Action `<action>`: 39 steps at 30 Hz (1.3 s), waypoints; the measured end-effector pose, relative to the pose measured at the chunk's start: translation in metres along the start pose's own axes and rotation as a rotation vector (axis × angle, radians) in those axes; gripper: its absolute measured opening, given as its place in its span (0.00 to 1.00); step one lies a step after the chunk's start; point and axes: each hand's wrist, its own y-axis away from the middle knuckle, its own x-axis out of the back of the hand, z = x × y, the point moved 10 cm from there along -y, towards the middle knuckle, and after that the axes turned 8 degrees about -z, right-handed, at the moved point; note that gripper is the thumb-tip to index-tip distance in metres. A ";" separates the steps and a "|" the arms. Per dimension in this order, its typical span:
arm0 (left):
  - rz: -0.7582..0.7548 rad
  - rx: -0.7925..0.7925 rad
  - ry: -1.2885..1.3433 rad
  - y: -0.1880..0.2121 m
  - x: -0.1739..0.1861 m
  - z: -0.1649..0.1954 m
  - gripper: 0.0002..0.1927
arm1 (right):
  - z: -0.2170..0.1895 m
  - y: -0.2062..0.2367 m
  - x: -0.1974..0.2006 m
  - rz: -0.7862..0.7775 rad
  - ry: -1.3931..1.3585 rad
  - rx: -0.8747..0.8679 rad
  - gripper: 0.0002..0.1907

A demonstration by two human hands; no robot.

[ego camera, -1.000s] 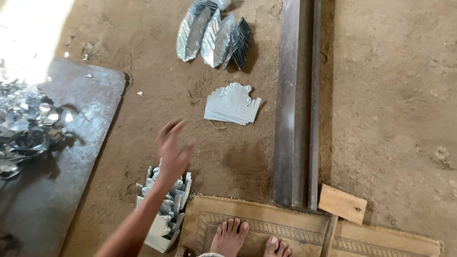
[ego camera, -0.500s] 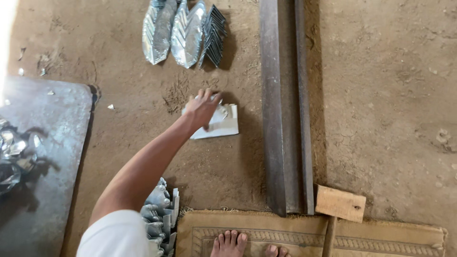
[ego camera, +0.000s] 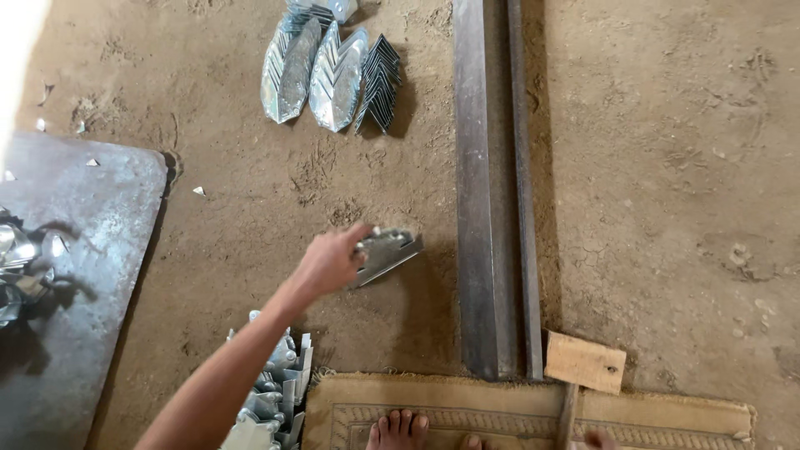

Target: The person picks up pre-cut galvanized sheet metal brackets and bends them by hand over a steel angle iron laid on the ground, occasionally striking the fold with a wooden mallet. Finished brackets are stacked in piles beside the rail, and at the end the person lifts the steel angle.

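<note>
My left hand [ego camera: 331, 262] reaches out from the lower left and is closed on a small stack of flat silvery metal plates [ego camera: 385, 252], lifted off the dirt floor and tilted. Below my forearm stands a pile of similar cut metal pieces [ego camera: 279, 392]. Only a sliver of my right hand [ego camera: 597, 438] shows at the bottom edge, beside the handle of a wooden mallet [ego camera: 584, 363]; its grip cannot be made out. My bare toes [ego camera: 398, 428] rest on a woven mat [ego camera: 667, 417].
Two long steel bars [ego camera: 477, 183] lie lengthwise on the dirt right of my hand. Leaf-shaped ribbed metal pieces [ego camera: 333, 71] lie fanned at the top. A dark steel sheet [ego camera: 87, 267] at the left carries a heap of shiny scraps [ego camera: 18, 267].
My left hand reached from the near pile out to the flat plates, closed on them and has now drawn them up and back towards me.
</note>
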 end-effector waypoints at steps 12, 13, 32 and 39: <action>0.322 -0.515 -0.347 0.114 -0.070 0.079 0.22 | -0.096 -0.022 -0.022 -0.368 -0.374 0.678 0.47; 0.417 -0.517 -0.296 0.124 -0.066 0.072 0.25 | -0.103 -0.025 -0.027 -0.395 -0.486 0.691 0.47; 0.674 -0.340 0.567 0.116 -0.145 -0.046 0.48 | -0.099 0.004 -0.058 -0.325 -0.364 0.896 0.41; 0.626 -0.250 0.513 0.106 -0.116 -0.043 0.34 | -0.087 -0.040 -0.048 -0.392 -0.483 0.520 0.18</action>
